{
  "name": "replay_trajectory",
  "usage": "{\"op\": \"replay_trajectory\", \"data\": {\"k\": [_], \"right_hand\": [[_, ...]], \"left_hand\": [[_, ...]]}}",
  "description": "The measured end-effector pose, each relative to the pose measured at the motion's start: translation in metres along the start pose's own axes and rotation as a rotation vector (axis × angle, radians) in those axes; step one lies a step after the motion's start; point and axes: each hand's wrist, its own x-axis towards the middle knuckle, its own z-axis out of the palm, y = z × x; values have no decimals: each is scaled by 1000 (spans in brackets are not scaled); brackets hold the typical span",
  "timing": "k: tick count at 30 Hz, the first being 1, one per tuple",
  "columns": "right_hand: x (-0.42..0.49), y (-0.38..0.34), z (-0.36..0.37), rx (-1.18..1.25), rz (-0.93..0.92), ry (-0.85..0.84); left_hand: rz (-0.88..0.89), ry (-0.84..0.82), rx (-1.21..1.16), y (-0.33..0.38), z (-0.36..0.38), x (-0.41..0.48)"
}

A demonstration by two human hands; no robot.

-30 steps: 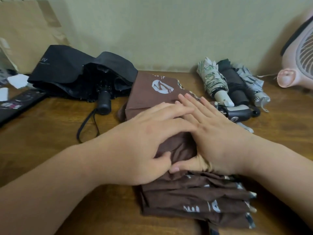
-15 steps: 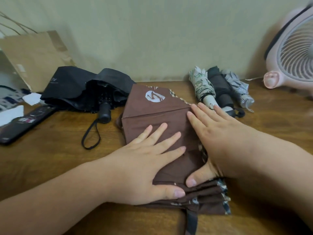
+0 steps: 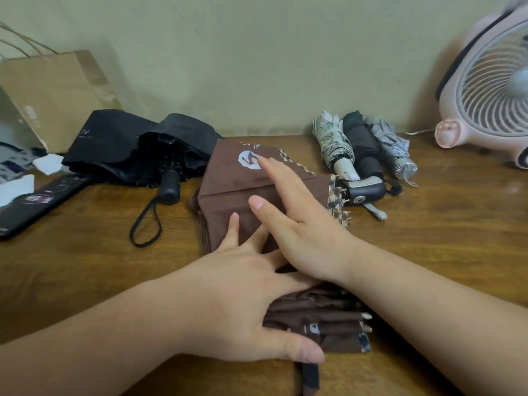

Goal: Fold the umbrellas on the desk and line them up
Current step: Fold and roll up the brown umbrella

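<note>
A brown umbrella [image 3: 228,187] with a white round logo lies flat in the middle of the wooden desk [image 3: 445,232], its panels stacked in pleats near me. My left hand [image 3: 240,304] presses flat on the near pleats, fingers spread. My right hand [image 3: 303,224] lies flat across the upper panel, its fingers reaching toward the logo. A black umbrella [image 3: 137,144] lies loose and unfolded at the left, its wrist strap trailing toward me. Three folded umbrellas, patterned white [image 3: 333,144], dark brown [image 3: 364,147] and grey [image 3: 394,150], lie side by side at the back right.
A pink desk fan [image 3: 485,90] stands at the far right against the wall. At the back left a brown paper bag [image 3: 54,92] leans on the wall. A black flat device [image 3: 37,201] and white paper scraps [image 3: 17,187] lie at the left edge.
My right hand has slid up and left across the brown panel toward the logo. The left hand has moved nearer me onto the stacked pleats. The umbrella's handle at the right now shows.
</note>
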Motion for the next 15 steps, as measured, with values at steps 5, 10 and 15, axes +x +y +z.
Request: {"op": "replay_trajectory", "data": {"k": [5,10,15], "right_hand": [[-5,16,3,-521,-84,-115],[-8,14,6,-769,-80,-167],[-9,11,9,-835,-53,-161]], "left_hand": [[1,-13,-24,0,5,-19],[24,-50,-89,-7,16,-55],[331,231,119,-7,26,-82]]}}
